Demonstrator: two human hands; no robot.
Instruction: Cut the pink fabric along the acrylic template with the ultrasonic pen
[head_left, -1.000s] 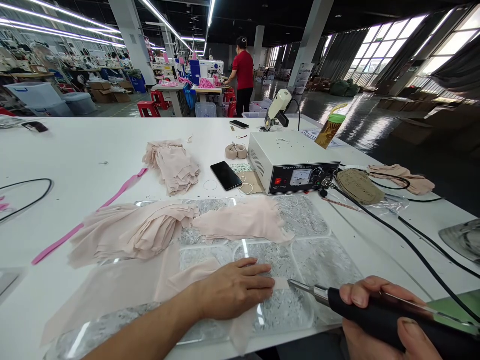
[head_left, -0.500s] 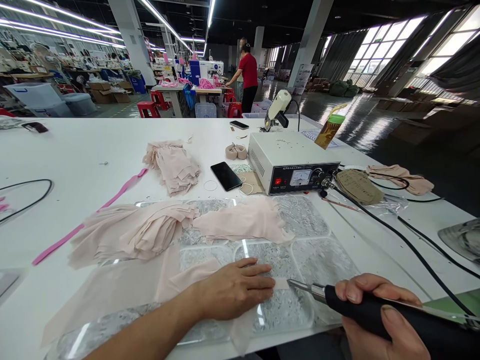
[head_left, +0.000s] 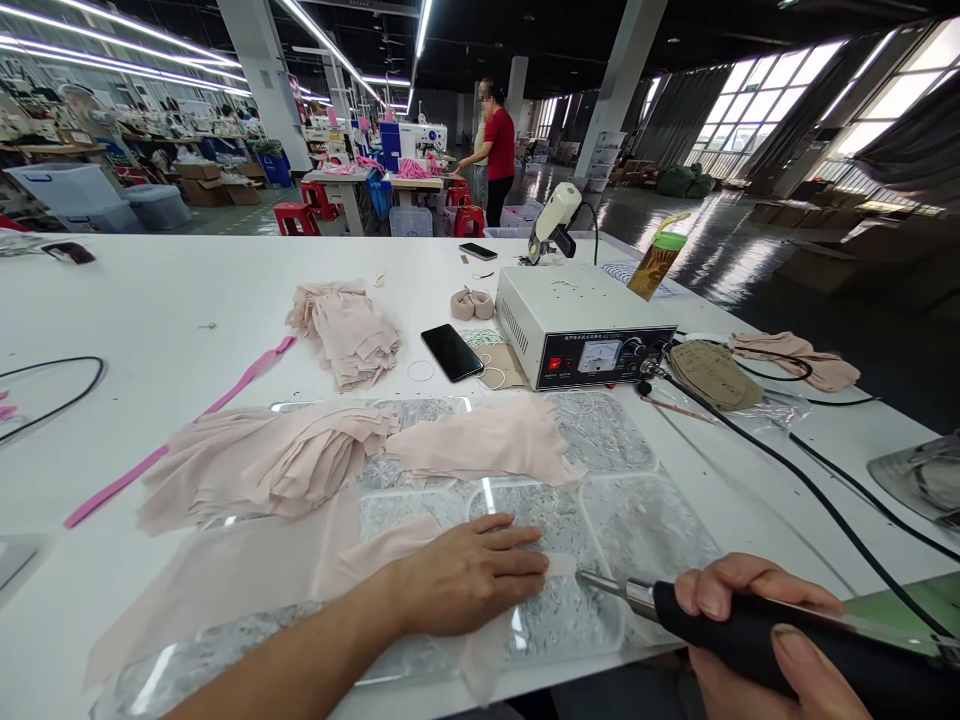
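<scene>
My left hand lies flat with fingers outstretched, pressing a thin beige-pink fabric piece onto a grey marbled board. Past its fingertips a short end of the fabric sticks out, its corners rounded. My right hand is wrapped round the black handle of an ultrasonic cutter. The cutter's metal tip is right at that fabric end; whether it touches is too small to tell. Beyond my left hand lie a fanned stack of fabric pieces and another fabric pile.
A white control box with a dial stands behind the board, its black cable running to the cutter. Nearby are a phone, a third fabric pile, a pink strap, a drink bottle and a glass jar.
The cutter's tip has shifted slightly toward me and to the right. The fabric end, square before, now looks rounded. My left hand has stayed in place.
</scene>
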